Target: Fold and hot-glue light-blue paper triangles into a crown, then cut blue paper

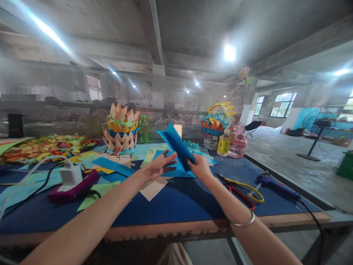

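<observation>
My right hand (200,165) grips a folded sheet of blue paper (178,145) by its lower right end, the sheet tilted up with its far end raised. Beside its left edge is my left hand (162,165), fingers spread and thumb apart, with nothing in it. Flat on the table under the hands lies more blue paper (180,171). A peach paper square (154,188) sits just in front of it.
Right of my hands lie yellow and red-handled scissors (244,189) and a blue glue gun (278,187). A purple power strip (73,187) with a white charger stands left. Behind are layered paper crafts (121,129), a paper basket (216,123) and bottles (224,142).
</observation>
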`<state>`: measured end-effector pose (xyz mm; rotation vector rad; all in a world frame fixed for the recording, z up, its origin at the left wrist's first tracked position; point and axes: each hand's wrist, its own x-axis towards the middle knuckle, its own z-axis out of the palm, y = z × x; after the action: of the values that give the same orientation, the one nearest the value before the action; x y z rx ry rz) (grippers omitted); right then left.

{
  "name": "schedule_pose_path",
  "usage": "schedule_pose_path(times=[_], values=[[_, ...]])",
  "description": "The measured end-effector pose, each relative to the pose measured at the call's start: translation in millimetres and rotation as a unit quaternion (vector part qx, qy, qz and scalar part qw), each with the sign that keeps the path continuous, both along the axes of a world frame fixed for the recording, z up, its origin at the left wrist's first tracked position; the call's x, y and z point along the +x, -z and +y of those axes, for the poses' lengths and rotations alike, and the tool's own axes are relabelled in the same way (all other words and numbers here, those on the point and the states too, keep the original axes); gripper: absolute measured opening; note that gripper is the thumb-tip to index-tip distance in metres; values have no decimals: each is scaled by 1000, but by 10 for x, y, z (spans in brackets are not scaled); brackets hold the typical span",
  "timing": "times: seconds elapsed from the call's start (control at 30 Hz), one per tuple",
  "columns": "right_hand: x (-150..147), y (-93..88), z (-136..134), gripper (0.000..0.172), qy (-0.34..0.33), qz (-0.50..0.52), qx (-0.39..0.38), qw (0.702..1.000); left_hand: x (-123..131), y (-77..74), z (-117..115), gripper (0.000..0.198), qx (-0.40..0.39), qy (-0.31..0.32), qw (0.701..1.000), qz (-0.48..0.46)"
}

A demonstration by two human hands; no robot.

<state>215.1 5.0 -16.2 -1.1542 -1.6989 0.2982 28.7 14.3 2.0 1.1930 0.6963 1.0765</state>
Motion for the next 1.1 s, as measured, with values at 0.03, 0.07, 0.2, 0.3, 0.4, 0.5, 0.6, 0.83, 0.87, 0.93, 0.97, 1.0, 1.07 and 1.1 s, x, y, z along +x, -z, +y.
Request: schedule_pose_path(times=[0.03,0.07,0.2,0.3,0.4,0.5,0.6,0.83,0.87,0.93,0.97,1.0,1.07,1.1], values=[[-3,-8,-5,26,5,-6,2,1000,13,-6,-8,42,-9,5,1000,-3],[-7,-16,-10,27,10,-12,2,1000,22,-15,-11,39,-17,10,1000,-2],[-14,-39,-18,33,38,-23,3,999,12,-50,10,21,-18,-7,1000,9],[-10,-32,-4,33,35,-11,3,999,-18,-43,45,15,-22,-31,999,3],[4,-6,35,35,0,53,-22,998,-44,-25,83,11,-40,-53,998,-3],[37,12,82,38,-21,139,-46,989,-67,-30,113,8,-59,-74,995,-12],[78,16,110,39,-22,187,-50,981,-84,-65,116,15,-69,-79,994,-28],[89,-28,103,40,-36,259,-96,960,-84,-113,86,23,-83,-67,993,-50],[90,-54,96,41,-52,282,-120,950,-86,-111,88,21,-86,-68,993,-50],[99,-121,73,49,-109,355,-198,907,-91,-107,95,20,-90,-73,992,-50],[104,-156,57,52,-145,396,-240,874,-93,-105,97,20,-90,-75,992,-51],[106,-187,38,54,-179,429,-279,840,-94,-104,98,21,-89,-76,992,-52],[95,-225,-5,50,-223,450,-327,801,-94,-102,97,22,-86,-76,992,-54],[78,-229,-27,46,-229,444,-340,797,-93,-99,97,23,-85,-76,992,-53]])
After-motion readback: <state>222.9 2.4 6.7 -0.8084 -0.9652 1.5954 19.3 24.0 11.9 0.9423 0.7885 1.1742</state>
